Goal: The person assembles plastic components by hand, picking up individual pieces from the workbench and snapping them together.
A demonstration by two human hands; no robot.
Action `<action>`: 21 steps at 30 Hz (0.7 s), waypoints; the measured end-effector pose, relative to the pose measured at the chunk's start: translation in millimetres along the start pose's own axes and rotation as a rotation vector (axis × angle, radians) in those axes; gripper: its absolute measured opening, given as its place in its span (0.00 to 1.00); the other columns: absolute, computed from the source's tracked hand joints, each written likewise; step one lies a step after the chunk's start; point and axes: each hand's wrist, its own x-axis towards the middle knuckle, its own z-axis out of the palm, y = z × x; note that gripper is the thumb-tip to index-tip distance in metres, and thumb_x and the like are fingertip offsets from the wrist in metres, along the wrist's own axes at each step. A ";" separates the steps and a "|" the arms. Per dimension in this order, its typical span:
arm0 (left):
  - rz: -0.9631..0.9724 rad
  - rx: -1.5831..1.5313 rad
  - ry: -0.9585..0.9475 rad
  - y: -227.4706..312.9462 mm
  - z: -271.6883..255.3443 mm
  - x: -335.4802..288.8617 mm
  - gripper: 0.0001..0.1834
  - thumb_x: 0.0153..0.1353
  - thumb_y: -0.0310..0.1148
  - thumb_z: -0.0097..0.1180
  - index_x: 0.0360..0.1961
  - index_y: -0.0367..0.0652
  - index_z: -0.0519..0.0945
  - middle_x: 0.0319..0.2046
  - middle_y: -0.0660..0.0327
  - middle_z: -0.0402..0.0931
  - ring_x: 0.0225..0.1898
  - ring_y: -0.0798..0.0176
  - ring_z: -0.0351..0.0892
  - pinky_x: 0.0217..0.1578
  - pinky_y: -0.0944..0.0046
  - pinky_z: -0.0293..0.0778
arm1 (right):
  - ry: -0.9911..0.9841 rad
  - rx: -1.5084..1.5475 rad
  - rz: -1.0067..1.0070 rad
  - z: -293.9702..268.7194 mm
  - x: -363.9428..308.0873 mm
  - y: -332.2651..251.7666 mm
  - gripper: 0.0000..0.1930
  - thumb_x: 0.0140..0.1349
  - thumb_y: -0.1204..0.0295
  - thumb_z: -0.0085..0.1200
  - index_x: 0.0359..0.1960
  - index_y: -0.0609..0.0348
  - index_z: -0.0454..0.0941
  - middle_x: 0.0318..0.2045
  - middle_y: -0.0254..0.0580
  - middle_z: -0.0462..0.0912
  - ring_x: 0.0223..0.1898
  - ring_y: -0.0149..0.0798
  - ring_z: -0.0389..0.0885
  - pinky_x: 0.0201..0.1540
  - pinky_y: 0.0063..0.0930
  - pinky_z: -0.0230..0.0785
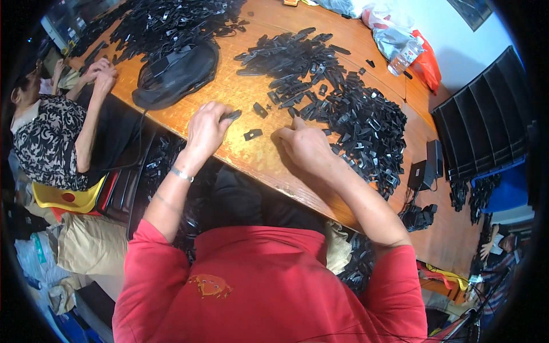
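Observation:
My left hand (pixel 207 129) is closed, with a small black plastic part (pixel 232 115) pinched between thumb and fingers. The part sticks out to the right, just over the wooden table. My right hand (pixel 307 146) is curled, its index fingertip at a black piece on the near edge of the pile; what its fingers hold is hidden. Between my hands lie two loose black clip-like parts, one (pixel 260 110) nearer the pile and one (pixel 252 134) closer to the table edge. A large pile of small black plastic parts (pixel 366 123) spreads beyond my right hand, with longer flat black strips (pixel 291 52) behind it.
A black mesh-covered item (pixel 177 74) lies left of my hands, before another black heap (pixel 171 23). A co-worker's hands (pixel 100 74) rest at the left table edge. A plastic bottle (pixel 406 56), bags (pixel 389 26), a black box (pixel 422 174) and a chair (pixel 486 114) stand right.

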 end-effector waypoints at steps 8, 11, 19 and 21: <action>0.142 -0.175 -0.016 45.3 -6.3 -50.8 0.12 0.58 0.24 0.74 0.44 0.40 0.89 0.39 0.54 0.84 0.45 0.46 0.85 0.49 0.50 0.80 | -0.124 -0.010 -0.070 19.9 -7.0 -9.9 0.10 0.66 0.76 0.60 0.46 0.64 0.76 0.36 0.60 0.84 0.32 0.61 0.89 0.34 0.52 0.82; 0.173 -0.187 -0.046 51.2 -0.3 -43.4 0.14 0.58 0.24 0.74 0.46 0.41 0.89 0.40 0.54 0.84 0.47 0.45 0.84 0.50 0.50 0.80 | -0.053 -0.054 -0.052 21.8 -3.3 -5.1 0.08 0.65 0.77 0.59 0.44 0.65 0.77 0.36 0.60 0.85 0.33 0.60 0.90 0.33 0.50 0.83; 0.114 -0.240 -0.013 37.8 1.1 -44.6 0.15 0.56 0.25 0.77 0.45 0.39 0.88 0.42 0.54 0.84 0.48 0.46 0.84 0.51 0.49 0.79 | 0.098 0.091 0.123 15.0 -4.6 -15.4 0.10 0.65 0.71 0.68 0.45 0.64 0.85 0.41 0.54 0.85 0.37 0.58 0.90 0.41 0.51 0.83; 0.070 -0.211 -0.015 27.5 2.3 -50.1 0.16 0.55 0.25 0.78 0.44 0.38 0.88 0.42 0.54 0.84 0.48 0.45 0.84 0.52 0.49 0.79 | 0.163 0.218 0.099 20.1 -3.5 -25.6 0.12 0.64 0.70 0.71 0.46 0.62 0.87 0.41 0.51 0.85 0.38 0.57 0.90 0.42 0.51 0.82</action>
